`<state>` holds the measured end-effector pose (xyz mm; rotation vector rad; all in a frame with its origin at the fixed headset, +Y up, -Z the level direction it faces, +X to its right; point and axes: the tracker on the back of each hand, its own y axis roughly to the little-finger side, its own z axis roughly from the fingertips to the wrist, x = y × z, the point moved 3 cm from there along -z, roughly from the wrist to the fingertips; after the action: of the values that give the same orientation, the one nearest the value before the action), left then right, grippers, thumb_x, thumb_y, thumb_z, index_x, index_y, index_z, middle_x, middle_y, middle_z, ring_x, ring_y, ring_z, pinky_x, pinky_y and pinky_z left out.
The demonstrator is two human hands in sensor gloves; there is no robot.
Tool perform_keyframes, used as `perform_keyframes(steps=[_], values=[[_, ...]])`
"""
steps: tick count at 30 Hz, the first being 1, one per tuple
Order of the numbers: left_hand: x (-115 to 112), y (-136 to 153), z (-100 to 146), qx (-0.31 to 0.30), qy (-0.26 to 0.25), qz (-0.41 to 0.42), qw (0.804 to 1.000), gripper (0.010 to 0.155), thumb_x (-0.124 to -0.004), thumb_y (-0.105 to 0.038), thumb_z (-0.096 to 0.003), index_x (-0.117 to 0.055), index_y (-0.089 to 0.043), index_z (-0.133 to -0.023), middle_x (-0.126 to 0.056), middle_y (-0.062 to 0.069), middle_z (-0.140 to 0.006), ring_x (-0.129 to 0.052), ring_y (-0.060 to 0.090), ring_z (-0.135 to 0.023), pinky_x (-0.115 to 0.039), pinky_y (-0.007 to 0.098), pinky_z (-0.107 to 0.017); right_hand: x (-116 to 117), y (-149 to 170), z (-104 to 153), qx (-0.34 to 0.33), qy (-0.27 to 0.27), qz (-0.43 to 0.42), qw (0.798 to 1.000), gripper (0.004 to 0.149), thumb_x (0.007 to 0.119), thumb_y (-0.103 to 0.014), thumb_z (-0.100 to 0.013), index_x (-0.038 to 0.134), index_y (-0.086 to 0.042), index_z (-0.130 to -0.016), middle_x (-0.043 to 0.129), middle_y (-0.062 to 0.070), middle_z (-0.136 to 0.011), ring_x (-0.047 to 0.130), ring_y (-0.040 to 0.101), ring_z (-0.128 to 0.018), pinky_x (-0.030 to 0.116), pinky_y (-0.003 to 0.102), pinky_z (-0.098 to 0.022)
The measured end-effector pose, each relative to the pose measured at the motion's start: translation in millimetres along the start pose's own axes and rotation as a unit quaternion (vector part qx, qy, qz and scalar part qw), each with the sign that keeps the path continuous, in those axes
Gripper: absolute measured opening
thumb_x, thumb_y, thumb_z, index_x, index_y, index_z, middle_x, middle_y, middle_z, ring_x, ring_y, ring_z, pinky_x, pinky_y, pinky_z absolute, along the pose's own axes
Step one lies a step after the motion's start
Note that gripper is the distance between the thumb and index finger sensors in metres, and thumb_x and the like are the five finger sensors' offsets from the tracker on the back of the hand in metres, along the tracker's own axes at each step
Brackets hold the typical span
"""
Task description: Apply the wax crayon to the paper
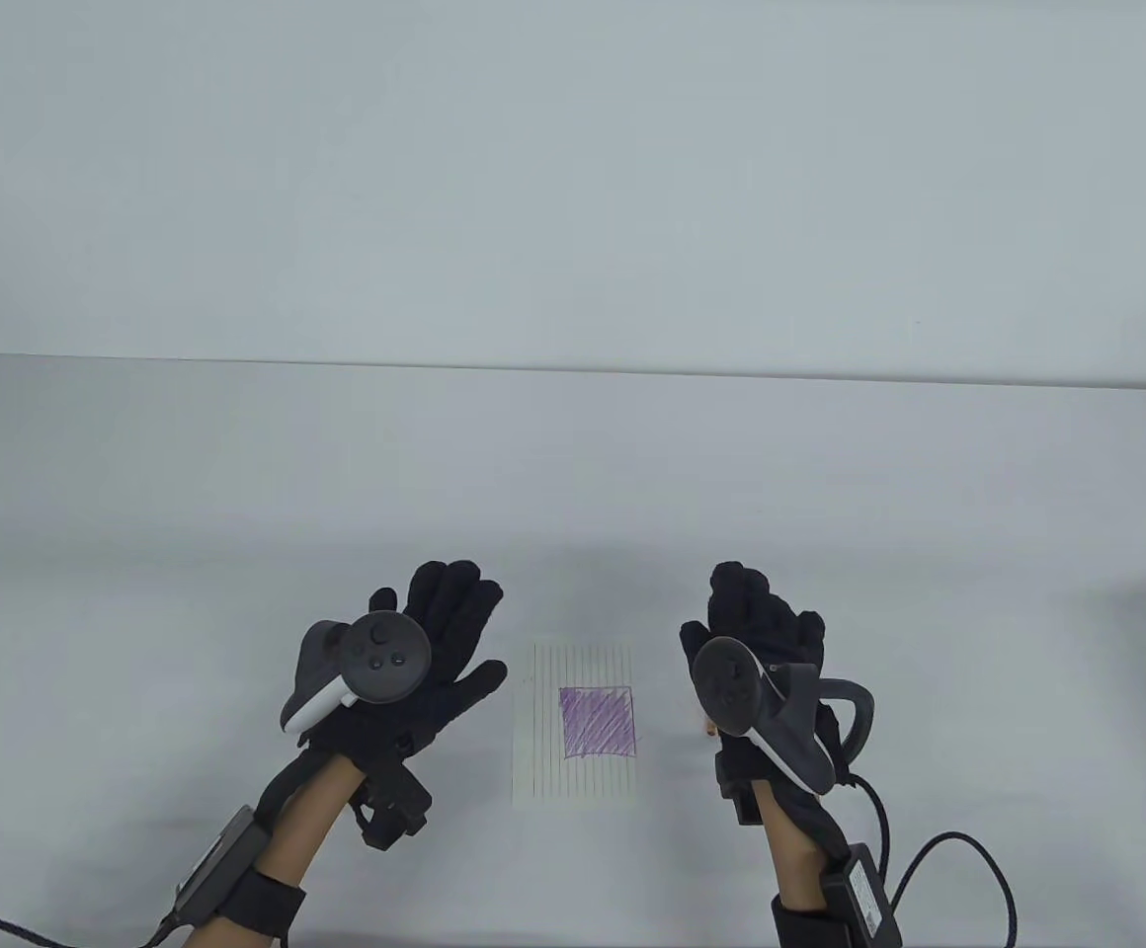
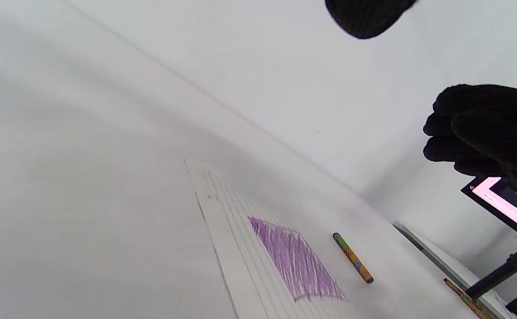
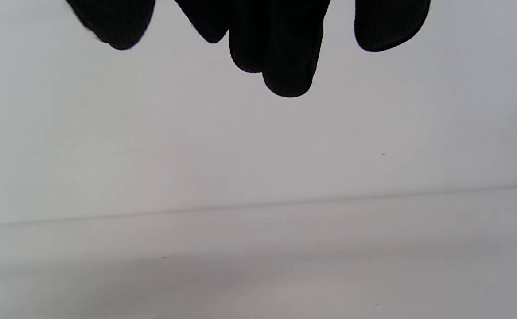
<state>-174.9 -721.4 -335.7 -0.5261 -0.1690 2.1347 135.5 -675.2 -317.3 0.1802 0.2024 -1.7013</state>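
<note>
Now my left hand [image 1: 405, 662] hovers over the table [image 1: 138, 494], just to the left of the paper [image 1: 574, 726], with the fingers spread apart and nothing in them. I judge that it waits there so it can press the sheet down if the sheet must be steadied, but at this moment it does not touch it.

The paper lies flat between my two hands, near the front edge of the table. On its right part there is a purple square [image 1: 597, 723], filled with slanted strokes, so I think the colouring is mostly done (the strokes cover the square quite evenly).

The crayon [image 2: 352, 257] is seen best in the left wrist view: it lies on the table just beside the right edge of the paper, apart from the purple patch, with a wrapper of several colours. In the table view it is almost hidden under my right hand. I suppose it lies there so that it stays within reach and does not mark the sheet.

My right hand [image 1: 761, 652] is held above the table to the right of the paper, over the crayon. Its fingers [image 3: 285, 53] hang loose and apart, holding nothing.
</note>
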Motion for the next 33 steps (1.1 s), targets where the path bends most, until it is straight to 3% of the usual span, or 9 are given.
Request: perform_keyframes(steps=[5, 12, 33], values=[[11, 19, 6, 0.040, -0.029, 0.003, 0.999, 0.074, -0.053, -0.055, -0.0606, -0.005, -0.040, -0.115, 0.009, -0.012, -0.122, 0.018, 0.020, -0.111, 0.017, 0.056, -0.070, 6, 2, 1, -0.014, -0.018, 0.002, 1.000, 0.076, 0.059, -0.055, -0.053, 0.029, -0.020, -0.113, 0.033, 0.011, -0.119, 0.046, 0.035, -0.107, 0.043, 0.067, -0.071], [8, 45, 7, 0.087, -0.019, 0.024, 0.996, 0.074, -0.053, -0.055, -0.0602, -0.006, -0.041, -0.115, 0.009, -0.013, -0.122, 0.019, 0.018, -0.111, 0.017, 0.055, -0.070, 27, 10, -2, 0.004, -0.069, 0.022, 0.997, 0.077, 0.060, -0.055, -0.054, 0.025, -0.021, -0.113, 0.029, 0.011, -0.119, 0.042, 0.035, -0.108, 0.040, 0.068, -0.071], [-1, 41, 2, 0.085, 0.008, -0.007, 0.996, 0.075, -0.053, -0.056, -0.0600, -0.004, -0.041, -0.115, 0.011, -0.014, -0.121, 0.023, 0.016, -0.108, 0.019, 0.054, -0.069, 28, 7, -4, 0.002, -0.094, 0.012, 0.996, 0.075, 0.061, -0.052, -0.054, 0.028, -0.020, -0.113, 0.032, 0.012, -0.119, 0.045, 0.035, -0.107, 0.042, 0.067, -0.071]])
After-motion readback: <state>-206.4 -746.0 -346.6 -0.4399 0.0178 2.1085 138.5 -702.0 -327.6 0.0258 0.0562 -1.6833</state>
